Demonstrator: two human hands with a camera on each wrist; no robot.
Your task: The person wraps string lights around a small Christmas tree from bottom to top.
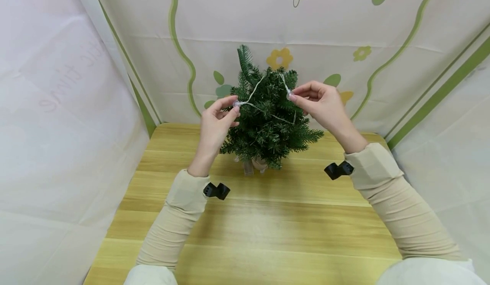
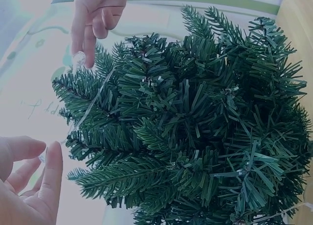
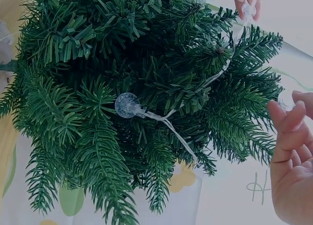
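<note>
A small artificial Christmas tree point(image 1: 268, 136) stands upright at the back of the table, with a clear-wired string of lights point(image 1: 283, 118) lying across its upper branches. My left hand point(image 1: 217, 125) pinches a clear round bulb point(image 1: 236, 104) of the string at the tree's left side. On the other side, my right hand point(image 1: 325, 106) pinches another bulb point(image 1: 289, 95) between thumb and fingertips, near the top. A third bulb point(image 3: 127, 105) rests against the green needles in the right wrist view. Branches hide parts of the wire.
The tree's base, partly covered by branches, sits on a wooden table point(image 1: 268, 225). Beside it lies a small clear box-like piece point(image 1: 248, 168). Printed fabric walls point(image 1: 306, 25) stand close behind and at both sides.
</note>
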